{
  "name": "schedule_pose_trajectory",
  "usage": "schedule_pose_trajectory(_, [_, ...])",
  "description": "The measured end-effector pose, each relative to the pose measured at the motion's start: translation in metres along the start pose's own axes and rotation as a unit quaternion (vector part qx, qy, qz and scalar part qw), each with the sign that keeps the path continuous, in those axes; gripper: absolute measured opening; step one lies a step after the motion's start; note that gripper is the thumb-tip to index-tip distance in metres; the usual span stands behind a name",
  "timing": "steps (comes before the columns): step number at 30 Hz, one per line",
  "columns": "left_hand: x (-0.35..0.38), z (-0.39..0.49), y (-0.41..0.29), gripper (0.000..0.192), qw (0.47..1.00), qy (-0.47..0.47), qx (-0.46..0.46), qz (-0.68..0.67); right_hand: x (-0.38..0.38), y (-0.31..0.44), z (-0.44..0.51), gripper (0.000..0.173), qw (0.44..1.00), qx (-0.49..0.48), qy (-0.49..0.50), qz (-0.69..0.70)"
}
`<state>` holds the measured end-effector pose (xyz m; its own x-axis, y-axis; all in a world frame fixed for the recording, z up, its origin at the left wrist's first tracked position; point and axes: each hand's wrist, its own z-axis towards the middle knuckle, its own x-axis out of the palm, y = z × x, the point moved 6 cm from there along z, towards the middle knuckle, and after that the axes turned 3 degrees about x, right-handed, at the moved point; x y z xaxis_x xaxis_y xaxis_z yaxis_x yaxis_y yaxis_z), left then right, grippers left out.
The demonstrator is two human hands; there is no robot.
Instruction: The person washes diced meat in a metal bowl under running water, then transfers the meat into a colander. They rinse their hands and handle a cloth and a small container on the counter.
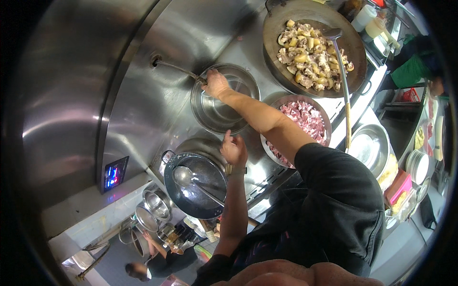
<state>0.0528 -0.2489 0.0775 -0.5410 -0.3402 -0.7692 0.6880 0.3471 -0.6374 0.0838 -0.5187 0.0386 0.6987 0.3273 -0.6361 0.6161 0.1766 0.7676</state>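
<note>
My right hand (215, 84) grips the end of a thin metal water spout (179, 68) coming out of the steel back wall. Below it sits a round metal pan (252, 87); what is in it, if anything, is unclear. My left hand (234, 147), with a watch at the wrist, hovers by the pan's near rim, fingers apart and holding nothing. To its left, a dark wok (179, 198) holds a metal ladle (183, 176). Partly behind my right arm, a metal bowl (327, 125) is full of raw chopped meat (304, 114).
A large wok (273, 32) of meat chunks, with a long-handled wok spatula (341, 68), stands at upper right. A steel basin (370, 143) and stacked plates (417, 165) are at right. A lit control panel (114, 174) is on the wall. Another person (168, 262) works at lower left.
</note>
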Motion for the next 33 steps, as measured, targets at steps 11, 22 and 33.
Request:
schedule_pose_trajectory(11, [0.052,0.079,0.028,0.057,0.991,-0.064,0.099,0.061,-0.066,0.020,-0.007,0.055,0.985,-0.057,-0.160,-0.032])
schedule_pose_trajectory(22, [0.022,0.111,0.073,0.057,0.993,-0.041,0.076,0.085,-0.083,-0.164,0.032,0.023,0.991,0.103,-0.085,0.020])
schedule_pose_trajectory(33, [0.026,0.109,0.076,0.057,0.994,-0.046,0.070,0.066,-0.062,-0.173,0.049,0.024,0.987,0.131,-0.027,-0.084])
